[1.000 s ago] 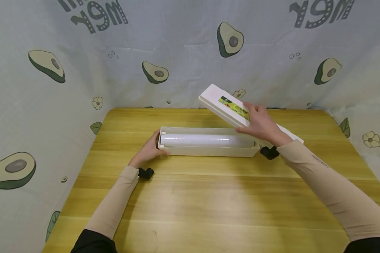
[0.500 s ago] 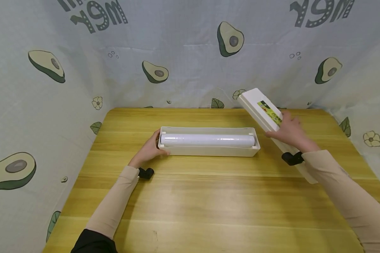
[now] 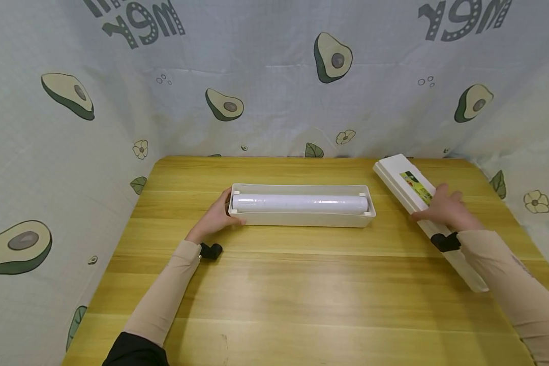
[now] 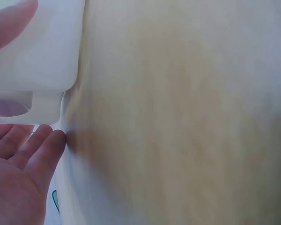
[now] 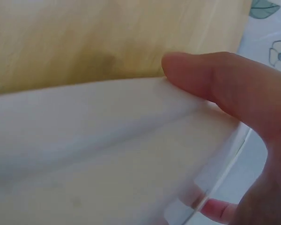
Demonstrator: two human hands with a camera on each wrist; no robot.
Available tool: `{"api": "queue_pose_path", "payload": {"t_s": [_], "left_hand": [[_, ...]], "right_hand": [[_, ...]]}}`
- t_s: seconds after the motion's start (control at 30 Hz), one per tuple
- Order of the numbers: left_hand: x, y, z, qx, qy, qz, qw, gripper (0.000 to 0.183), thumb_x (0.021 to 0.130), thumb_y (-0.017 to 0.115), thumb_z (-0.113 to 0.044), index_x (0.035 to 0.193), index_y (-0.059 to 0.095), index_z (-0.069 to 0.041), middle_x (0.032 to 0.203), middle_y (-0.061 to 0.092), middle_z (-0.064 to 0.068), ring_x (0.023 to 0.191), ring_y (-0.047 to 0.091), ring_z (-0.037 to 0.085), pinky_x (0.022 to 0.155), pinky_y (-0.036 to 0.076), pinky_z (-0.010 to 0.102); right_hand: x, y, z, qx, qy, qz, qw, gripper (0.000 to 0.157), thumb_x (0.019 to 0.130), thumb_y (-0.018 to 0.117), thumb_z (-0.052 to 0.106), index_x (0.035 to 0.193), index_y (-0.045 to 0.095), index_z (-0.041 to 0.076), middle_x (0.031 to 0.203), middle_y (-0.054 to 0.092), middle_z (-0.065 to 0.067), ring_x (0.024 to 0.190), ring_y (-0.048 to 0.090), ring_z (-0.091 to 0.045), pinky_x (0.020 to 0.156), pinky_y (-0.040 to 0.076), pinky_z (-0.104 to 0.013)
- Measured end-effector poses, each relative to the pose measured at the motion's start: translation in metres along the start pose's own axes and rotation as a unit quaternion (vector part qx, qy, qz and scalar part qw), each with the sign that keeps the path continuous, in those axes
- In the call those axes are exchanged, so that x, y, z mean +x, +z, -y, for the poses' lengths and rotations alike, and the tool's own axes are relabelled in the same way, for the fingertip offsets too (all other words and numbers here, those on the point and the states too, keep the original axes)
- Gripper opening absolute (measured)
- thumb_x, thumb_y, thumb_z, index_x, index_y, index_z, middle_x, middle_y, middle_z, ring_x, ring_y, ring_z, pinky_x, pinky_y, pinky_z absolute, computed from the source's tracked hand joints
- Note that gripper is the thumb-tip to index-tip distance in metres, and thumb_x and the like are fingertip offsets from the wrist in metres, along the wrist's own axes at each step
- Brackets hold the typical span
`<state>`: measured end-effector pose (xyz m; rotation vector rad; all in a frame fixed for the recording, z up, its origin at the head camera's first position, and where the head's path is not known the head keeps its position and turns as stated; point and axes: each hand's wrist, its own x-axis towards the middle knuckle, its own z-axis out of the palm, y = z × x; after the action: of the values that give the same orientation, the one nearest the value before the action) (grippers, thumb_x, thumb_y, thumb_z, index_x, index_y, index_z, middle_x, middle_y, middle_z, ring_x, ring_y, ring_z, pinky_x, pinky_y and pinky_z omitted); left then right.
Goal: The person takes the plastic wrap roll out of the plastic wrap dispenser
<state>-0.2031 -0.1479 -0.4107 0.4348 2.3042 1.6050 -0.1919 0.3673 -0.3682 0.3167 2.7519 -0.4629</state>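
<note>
A long white plastic box [image 3: 302,219] sits lengthwise on the table, its top off. Inside lies a roll of clear plastic wrap [image 3: 299,203]. My left hand [image 3: 215,216] grips the box's left end, thumb on the front wall and fingers around the far side. The left wrist view shows the thumb against the white wall [image 4: 51,51]. To the right, my right hand [image 3: 450,209] holds the long white lid [image 3: 395,168] with a green and yellow label, thumb over its near edge. The lid slants from back left to front right, low over the tabletop.
The wooden table [image 3: 274,284] extends in front of the box and on both sides. A white curtain [image 3: 274,101] printed with avocados hangs right behind the table and along its sides. Black wrist cameras [image 3: 445,242] sit on both wrists.
My right hand has carried the lid rightward and down, away from above the box's right end, turning it to a steeper slant. The left hand and the box have stayed put.
</note>
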Motion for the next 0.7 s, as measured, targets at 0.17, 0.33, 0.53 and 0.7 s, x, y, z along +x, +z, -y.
{"api": "queue_pose_path", "payload": {"t_s": [0.17,0.33,0.53,0.7], "left_hand": [[0.002,0.000,0.003,-0.001,-0.003,0.004,1.0000,0.096,0.071,0.073,0.001,0.142,0.009,0.000,0.138,0.029,0.021,0.121,0.035,0.033,0.094,0.035,0.045],[0.002,0.000,0.004,0.003,-0.009,0.000,1.0000,0.098,0.070,0.075,-0.001,0.143,0.009,-0.001,0.138,0.029,0.019,0.122,0.034,0.032,0.095,0.034,0.045],[0.003,0.000,0.004,0.002,-0.007,-0.001,1.0000,0.098,0.070,0.075,0.000,0.142,0.009,0.000,0.139,0.028,0.020,0.123,0.033,0.033,0.096,0.033,0.045],[0.003,0.000,0.004,0.000,-0.010,-0.003,0.9999,0.097,0.069,0.074,0.001,0.142,0.010,-0.001,0.139,0.027,0.020,0.122,0.034,0.032,0.095,0.034,0.045]], "right_hand": [[0.003,0.003,-0.012,-0.005,0.003,0.042,0.999,0.126,0.066,0.074,0.046,0.124,-0.016,-0.021,0.106,0.006,-0.053,0.089,0.028,-0.059,0.072,0.034,-0.063],[0.005,0.007,-0.016,-0.012,0.014,0.072,0.997,0.129,0.068,0.073,0.047,0.124,-0.022,-0.020,0.110,-0.001,-0.057,0.097,0.020,-0.067,0.078,0.029,-0.067],[0.005,0.009,-0.016,-0.027,0.010,0.078,0.997,0.121,0.069,0.072,0.044,0.122,-0.015,-0.023,0.104,0.011,-0.055,0.095,0.024,-0.066,0.078,0.030,-0.065],[0.004,0.008,-0.016,-0.026,-0.005,0.076,0.997,0.120,0.070,0.072,0.043,0.121,-0.013,-0.025,0.099,0.017,-0.051,0.091,0.027,-0.062,0.075,0.032,-0.061]]}}
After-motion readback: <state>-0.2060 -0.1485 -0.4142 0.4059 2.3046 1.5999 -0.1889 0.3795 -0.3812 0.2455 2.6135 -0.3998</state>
